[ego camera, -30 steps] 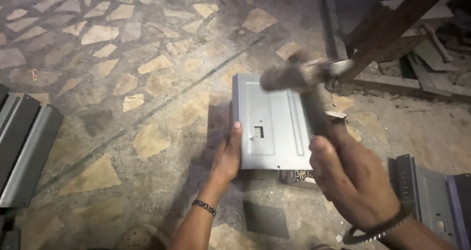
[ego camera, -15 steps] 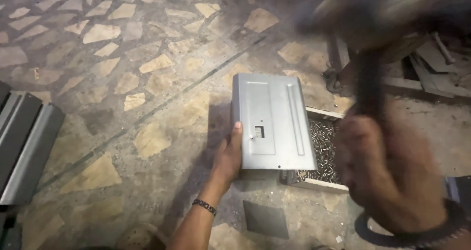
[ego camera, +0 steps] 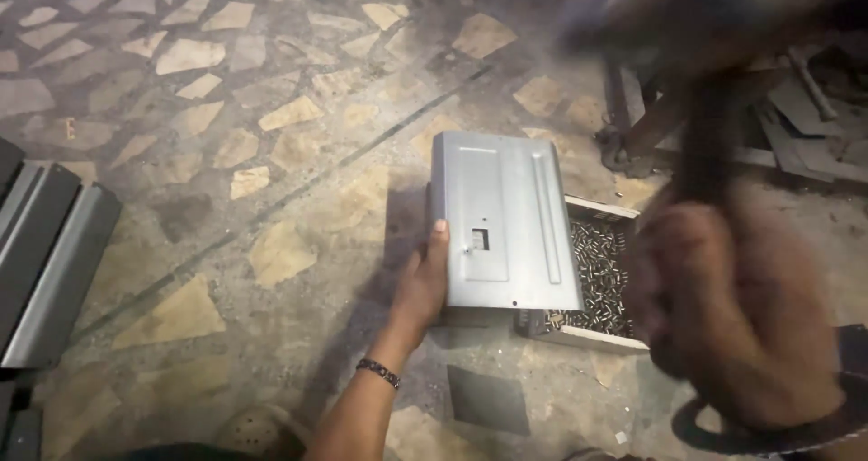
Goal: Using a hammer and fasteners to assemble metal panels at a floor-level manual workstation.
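Observation:
A grey sheet-metal box cover with a small rectangular cut-out lies flat on the stone floor. My left hand grips its left edge, with the thumb on top. My right hand, blurred by motion, is raised at the right and closed around the dark handle of a hammer. The hammer head is a blur at the top right, well above the cover.
A shallow wooden tray of several small metal pieces sits under the cover's right edge. Grey metal channels lie at the far left. Wooden legs and scrap pieces stand at the upper right. A dark square patch marks the floor near me.
My right hand has swung the hammer up from over the cover to high at the top right. The left hand and cover have stayed in place.

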